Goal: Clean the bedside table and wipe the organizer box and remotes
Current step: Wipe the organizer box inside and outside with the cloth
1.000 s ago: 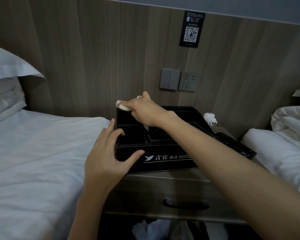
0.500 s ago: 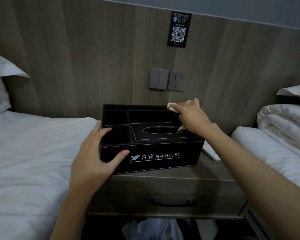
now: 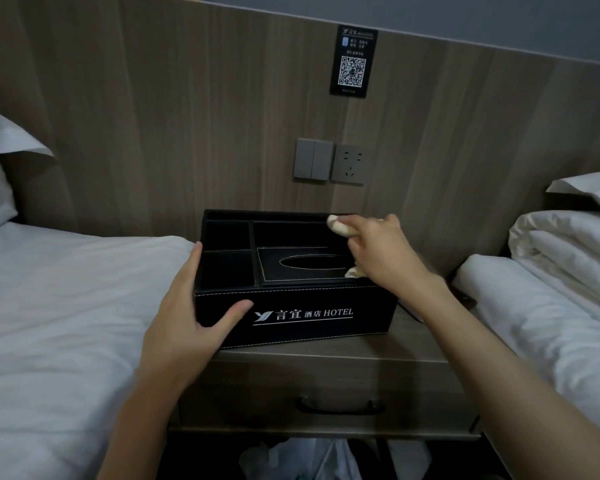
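A black leather organizer box (image 3: 319, 320) with white hotel lettering stands on the wooden bedside table (image 3: 329, 355). It has empty compartments on the left and an oval tissue slot in its lid. My left hand (image 3: 187, 327) braces the box's front left corner, fingers straight along the side and thumb on the front. My right hand (image 3: 378, 251) grips a cream cloth (image 3: 340, 227) and presses it on the box's back right rim. The remotes are hidden behind my right forearm.
White beds (image 3: 66, 306) flank the table on both sides, with folded duvets (image 3: 565, 251) on the right. The table drawer (image 3: 340, 405) is closed. Crumpled white items (image 3: 312, 459) lie below it. Switches and a socket (image 3: 329, 161) sit on the wood wall panel.
My right hand has carried the cloth from the box's back left corner across to its back right rim. The camera view shifted, so the box appears more central. My left hand stayed put.
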A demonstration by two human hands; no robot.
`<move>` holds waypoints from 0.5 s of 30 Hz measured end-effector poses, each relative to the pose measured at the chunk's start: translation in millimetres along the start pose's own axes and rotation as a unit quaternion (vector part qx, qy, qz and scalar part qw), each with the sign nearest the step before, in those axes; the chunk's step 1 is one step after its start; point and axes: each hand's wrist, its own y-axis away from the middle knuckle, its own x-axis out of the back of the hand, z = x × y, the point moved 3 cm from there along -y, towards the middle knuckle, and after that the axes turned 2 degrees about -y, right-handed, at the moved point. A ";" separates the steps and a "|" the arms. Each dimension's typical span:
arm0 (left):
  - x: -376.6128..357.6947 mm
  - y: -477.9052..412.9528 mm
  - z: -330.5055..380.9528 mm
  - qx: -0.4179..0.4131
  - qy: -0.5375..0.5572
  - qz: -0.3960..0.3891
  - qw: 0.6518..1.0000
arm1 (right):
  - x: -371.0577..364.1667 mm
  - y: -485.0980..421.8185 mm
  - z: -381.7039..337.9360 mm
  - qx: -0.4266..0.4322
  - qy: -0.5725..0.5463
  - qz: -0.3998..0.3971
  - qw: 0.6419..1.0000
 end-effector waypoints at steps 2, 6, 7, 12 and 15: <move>-1.7 1.2 1.2 0.012 0.025 0.000 1.000 | 1.1 -4.0 -26.1 0.033 -0.111 0.035 0.993; 0.4 2.6 3.9 0.008 0.049 -0.009 0.999 | -16.5 -21.4 -76.5 0.078 -0.211 -0.011 0.974; 2.1 3.2 3.6 0.007 0.052 -0.016 0.999 | -22.6 -26.4 -85.2 0.083 -0.214 -0.031 0.973; 6.8 2.4 -4.5 0.035 0.056 -0.023 0.998 | -44.6 -37.4 -98.4 0.090 -0.225 -0.112 0.964; 7.2 1.9 -8.6 0.037 0.039 -0.012 0.998 | -39.8 -27.8 -96.4 0.109 -0.211 -0.159 0.958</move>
